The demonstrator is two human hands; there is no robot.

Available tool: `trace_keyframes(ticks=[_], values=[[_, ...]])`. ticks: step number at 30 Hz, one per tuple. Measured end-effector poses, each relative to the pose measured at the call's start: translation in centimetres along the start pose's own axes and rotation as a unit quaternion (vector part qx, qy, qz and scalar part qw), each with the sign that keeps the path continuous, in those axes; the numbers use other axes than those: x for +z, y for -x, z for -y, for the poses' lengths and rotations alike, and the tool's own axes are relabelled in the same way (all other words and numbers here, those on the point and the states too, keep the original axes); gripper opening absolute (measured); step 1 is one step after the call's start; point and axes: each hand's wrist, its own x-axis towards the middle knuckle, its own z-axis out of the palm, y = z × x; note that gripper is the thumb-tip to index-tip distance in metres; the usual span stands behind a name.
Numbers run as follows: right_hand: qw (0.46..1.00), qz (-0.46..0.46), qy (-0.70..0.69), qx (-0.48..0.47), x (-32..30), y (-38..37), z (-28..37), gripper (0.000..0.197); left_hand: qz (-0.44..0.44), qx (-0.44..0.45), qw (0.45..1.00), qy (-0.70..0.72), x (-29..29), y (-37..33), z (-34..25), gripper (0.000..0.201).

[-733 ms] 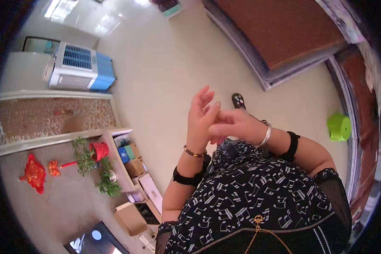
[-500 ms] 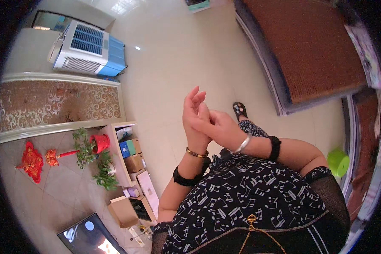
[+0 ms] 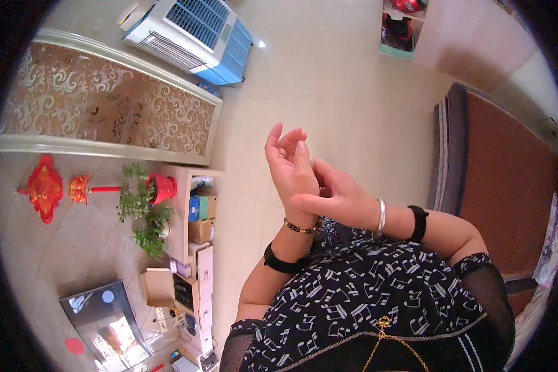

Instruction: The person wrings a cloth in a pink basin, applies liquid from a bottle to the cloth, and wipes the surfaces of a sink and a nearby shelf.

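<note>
My left hand [image 3: 290, 170] is raised in front of my body, palm up, with its fingers loosely curled and apart. Nothing lies in it, and a ring shows on one finger. From the right, my right hand [image 3: 344, 201] closes around the base of the left hand, its thumb across the heel of the palm near the wrist. Its other fingertips are partly hidden behind the left hand. A beaded bracelet [image 3: 300, 228] circles my left wrist, and a silver bangle [image 3: 381, 217] my right. Black bands [image 3: 418, 223] sit on both forearms.
On the left stand a blue-white air cooler [image 3: 195, 37], a cabinet [image 3: 183, 226] with boxes, potted plants [image 3: 144, 232] and a television [image 3: 105, 325]. To the right is a brown-covered couch or bed [image 3: 508, 180]. A pale shelf unit [image 3: 459, 37] stands at the far right.
My right hand has slid from the left palm and thumb down toward the left wrist. My view has turned, bringing the shelf unit and more of the television into sight.
</note>
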Motion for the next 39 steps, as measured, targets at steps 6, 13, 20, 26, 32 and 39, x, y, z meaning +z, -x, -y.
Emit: trace_keyframes(ticks=[6, 13, 20, 26, 32, 39], values=[[0.997, 0.013, 0.070, -0.025, -2.6, -14.1, 1.8, 0.048, 0.002, -0.038, 0.999, -0.007, 0.5, -14.1, 1.2, 0.039], [0.987, -0.100, -0.081, 0.095, -9.0, -29.0, 4.0, 0.035, 0.062, -0.078, 0.995, -0.007, 6.2, -29.6, 2.2, 0.041], [0.941, -0.030, -0.238, 0.238, -23.7, -44.5, 5.2, 0.040, 0.183, -0.048, 0.963, -0.192, 12.2, -47.4, 5.8, 0.042], [0.953, -0.040, -0.129, 0.271, -35.2, -55.4, 7.2, 0.030, 0.161, -0.031, 0.900, -0.405, 13.0, -60.9, 4.6, 0.043], [0.943, -0.089, -0.099, 0.304, -43.4, -67.7, 5.4, 0.016, 0.088, -0.119, 0.946, -0.290, 13.2, -74.4, 6.9, 0.041], [0.884, -0.289, 0.025, 0.368, -58.6, -79.8, -4.6, 0.016, 0.091, -0.114, 0.955, -0.260, 12.5, -94.0, 13.4, 0.041]])
